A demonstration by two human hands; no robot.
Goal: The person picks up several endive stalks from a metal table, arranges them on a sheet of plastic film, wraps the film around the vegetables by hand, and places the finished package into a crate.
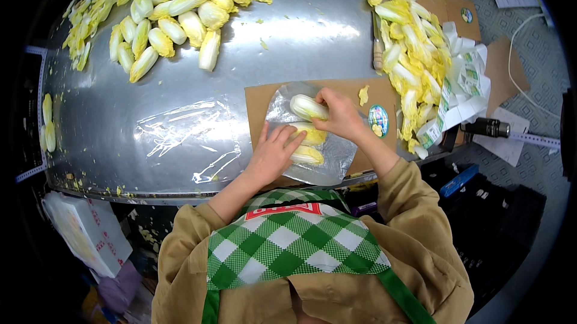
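Three small heads of baby napa cabbage lie side by side on a sheet of clear plastic film (327, 168), which rests on brown cardboard (259, 104). My right hand (342, 116) is closed around the leafy right end of the farthest cabbage (306, 106), fingers curled over it. With fingers stretched out, my left hand (273, 154) lies at the film's left side, its fingertips touching the middle cabbage (314, 136). The nearest cabbage (308, 155) sits just right of that hand, its left end partly covered.
Several cabbages (171, 29) are grouped at the metal table's (288, 41) far left, beside loose leaves (102, 5). Yellow leaves (415, 59) pile up on the right, with a wooden-handled knife (377, 53) alongside. Clear film (192, 137) lies left of the cardboard. White labelled strips (466, 77) hang at the right edge.
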